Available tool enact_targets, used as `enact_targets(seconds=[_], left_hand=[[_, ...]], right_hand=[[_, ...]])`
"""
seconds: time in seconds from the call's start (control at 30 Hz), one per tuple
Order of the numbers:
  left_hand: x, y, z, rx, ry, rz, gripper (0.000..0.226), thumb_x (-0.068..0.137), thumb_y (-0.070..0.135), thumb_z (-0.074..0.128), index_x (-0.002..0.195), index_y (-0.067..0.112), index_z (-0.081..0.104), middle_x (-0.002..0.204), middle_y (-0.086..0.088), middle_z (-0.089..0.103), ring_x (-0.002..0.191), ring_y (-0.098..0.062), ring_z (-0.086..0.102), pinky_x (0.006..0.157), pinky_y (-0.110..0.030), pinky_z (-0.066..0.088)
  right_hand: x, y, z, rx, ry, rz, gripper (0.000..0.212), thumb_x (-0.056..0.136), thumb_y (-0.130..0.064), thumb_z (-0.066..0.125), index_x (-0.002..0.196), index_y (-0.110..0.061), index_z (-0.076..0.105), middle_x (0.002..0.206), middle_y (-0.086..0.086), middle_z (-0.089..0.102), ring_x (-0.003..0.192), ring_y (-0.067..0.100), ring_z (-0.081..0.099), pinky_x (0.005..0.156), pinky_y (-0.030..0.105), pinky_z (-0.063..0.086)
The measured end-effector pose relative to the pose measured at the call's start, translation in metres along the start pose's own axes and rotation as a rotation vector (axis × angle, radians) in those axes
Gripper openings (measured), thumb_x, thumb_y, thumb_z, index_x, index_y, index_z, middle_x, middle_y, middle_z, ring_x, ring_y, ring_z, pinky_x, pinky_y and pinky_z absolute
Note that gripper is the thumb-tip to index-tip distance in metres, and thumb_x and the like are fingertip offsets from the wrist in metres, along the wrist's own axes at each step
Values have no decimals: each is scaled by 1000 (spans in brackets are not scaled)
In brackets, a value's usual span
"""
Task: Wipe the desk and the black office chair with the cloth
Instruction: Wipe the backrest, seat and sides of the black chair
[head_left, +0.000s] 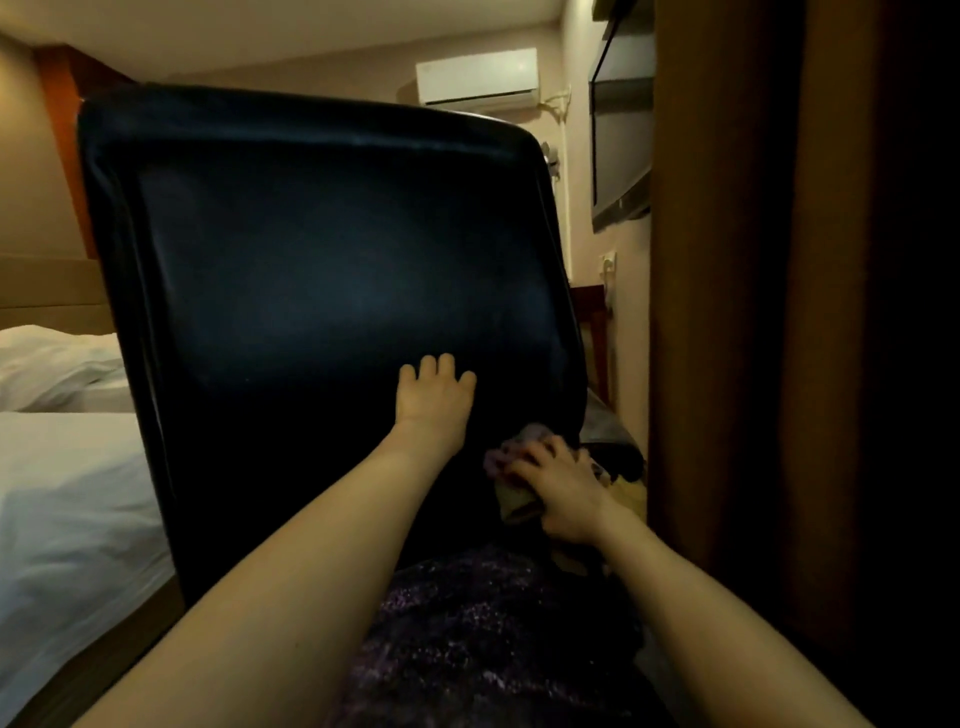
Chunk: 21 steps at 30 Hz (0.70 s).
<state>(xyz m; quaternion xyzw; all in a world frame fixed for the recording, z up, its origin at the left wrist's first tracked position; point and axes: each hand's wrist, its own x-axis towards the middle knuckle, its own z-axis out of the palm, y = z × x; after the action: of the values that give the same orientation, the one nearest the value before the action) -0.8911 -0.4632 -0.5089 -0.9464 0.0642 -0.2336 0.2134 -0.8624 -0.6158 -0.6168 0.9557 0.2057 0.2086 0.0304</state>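
Bare forearms (291, 587) stretch forward. The right hand (558, 483) curls around the bunched cloth (511, 453), pressing it to the black office chair (311, 249) at its lower backrest edge. Just beside it, the left hand (435, 400) lies flat with fingers spread, probably steadying the backrest for wiping.

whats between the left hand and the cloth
Only bare upholstery, per the head view: a dark strip of the glossy black office chair back separates the flat left hand from the crumpled purple cloth in the right hand.
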Motion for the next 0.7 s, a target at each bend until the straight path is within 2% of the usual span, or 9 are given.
enact_targets(seconds=[0.07, 0.1, 0.2, 0.27, 0.3, 0.43, 0.53, 0.6, 0.7], left_hand=[[0, -3, -2, -2, -15, 8, 64, 86, 22, 60, 140, 16, 28, 144, -14, 26, 132, -32, 28, 107, -43, 27], [0, -4, -3, 0, -19, 16, 64, 86, 22, 60, 141, 16, 27, 145, -14, 25, 132, -33, 28, 108, -44, 26], [4, -9, -6, -24, -14, 40, 64, 87, 21, 59, 141, 15, 26, 146, -15, 23, 133, -34, 26, 108, -46, 26], [7, -11, -6, -65, -25, 46, 61, 88, 20, 59, 141, 15, 29, 147, -14, 21, 133, -34, 25, 107, -49, 27], [9, -13, -6, -88, -39, 42, 61, 88, 19, 59, 141, 14, 30, 147, -13, 20, 133, -34, 23, 106, -51, 28], [14, -19, -2, -145, -67, 24, 61, 87, 14, 61, 141, 18, 32, 145, -11, 20, 132, -34, 21, 100, -56, 32], [14, -26, 3, -153, -56, 33, 61, 87, 14, 60, 141, 21, 33, 144, -9, 21, 131, -33, 21, 100, -56, 33], [13, -27, 7, -147, -40, 37, 60, 87, 15, 60, 141, 21, 33, 143, -9, 21, 131, -33, 22, 100, -57, 32], [11, -27, 9, -145, -29, 40, 60, 88, 15, 59, 142, 20, 34, 144, -9, 21, 132, -33, 21, 101, -58, 30]], right_hand=[[-8, 19, -8, -218, -106, -83, 69, 86, -19, 57, 146, -24, 25, 152, 1, 18, 139, 28, 13, 104, 57, 25], [-9, 29, -17, -240, -77, -59, 66, 86, -19, 56, 145, -24, 27, 152, 1, 19, 140, 27, 14, 105, 56, 24], [7, 53, -55, 52, 334, 185, 56, 80, -15, 61, 132, -24, 44, 144, 2, 31, 135, 27, 21, 104, 53, 29], [25, 61, -87, 284, 606, 345, 56, 78, -12, 63, 131, -23, 46, 143, 2, 33, 134, 28, 21, 105, 55, 27], [36, 63, -100, 370, 659, 388, 60, 79, -11, 63, 135, -23, 44, 144, 3, 31, 134, 29, 20, 107, 54, 25], [64, 53, -113, 427, 419, 366, 68, 83, -11, 62, 143, -25, 35, 150, 2, 18, 137, 33, 12, 111, 54, 18], [58, 40, -79, 317, 474, 377, 66, 79, -11, 65, 138, -27, 40, 148, 3, 20, 136, 36, 11, 109, 61, 19], [47, 32, -51, 281, 525, 389, 68, 77, -10, 65, 138, -28, 40, 148, 5, 21, 135, 35, 12, 106, 60, 22], [30, 25, -13, 316, 424, 470, 74, 77, -13, 64, 142, -29, 33, 150, 6, 17, 135, 33, 11, 106, 56, 24]])
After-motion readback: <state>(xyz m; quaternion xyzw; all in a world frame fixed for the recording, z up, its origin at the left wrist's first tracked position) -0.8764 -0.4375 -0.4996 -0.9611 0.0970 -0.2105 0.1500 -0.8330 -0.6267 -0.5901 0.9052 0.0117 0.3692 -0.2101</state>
